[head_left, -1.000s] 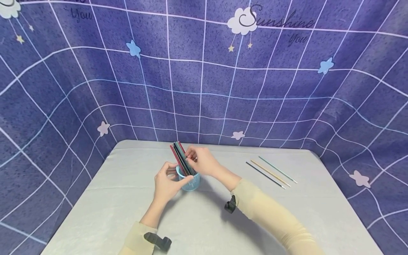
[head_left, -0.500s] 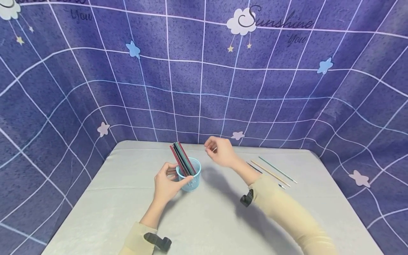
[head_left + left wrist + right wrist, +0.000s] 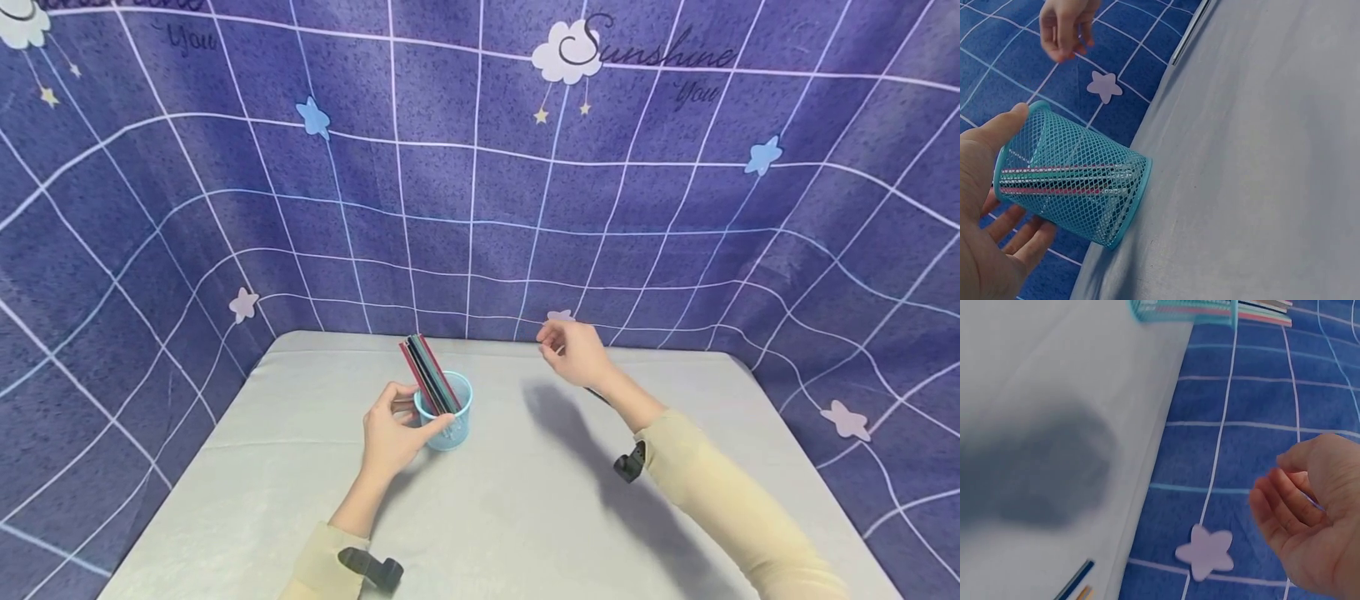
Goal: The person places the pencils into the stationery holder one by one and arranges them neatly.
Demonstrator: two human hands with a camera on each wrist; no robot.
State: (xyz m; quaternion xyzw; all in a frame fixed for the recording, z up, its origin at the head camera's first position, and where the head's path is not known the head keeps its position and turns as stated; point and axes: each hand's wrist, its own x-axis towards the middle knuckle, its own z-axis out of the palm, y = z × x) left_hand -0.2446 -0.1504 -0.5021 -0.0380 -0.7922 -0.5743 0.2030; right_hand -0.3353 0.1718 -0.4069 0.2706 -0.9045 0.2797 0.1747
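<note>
Thumb and fingers of my left hand [image 3: 393, 433] grip the rim and side of a light blue mesh cup [image 3: 450, 433], which stands on the table. Several thin sticks [image 3: 429, 373], red, black and green, lean to the left inside it. My right hand [image 3: 577, 354] hangs above the table's back part, right of the cup; in the right wrist view that hand [image 3: 1316, 512] has loosely curled fingers with nothing between them. Beneath its wrist a bit of dark stick [image 3: 597, 395] shows, the rest hidden by the arm. The right wrist view also shows an orange stick end [image 3: 1085, 592].
A pale cloth covers the table [image 3: 262, 467]. Behind it and at both sides hangs a blue-purple curtain [image 3: 435, 183] with a grid, stars and clouds. Each sleeve carries a small black device, one on the left [image 3: 371, 569] and one on the right [image 3: 630, 462].
My right hand has let go of a stick at the cup and moved right, and its arm now covers most of the loose sticks. My left hand and the cup have stayed in place.
</note>
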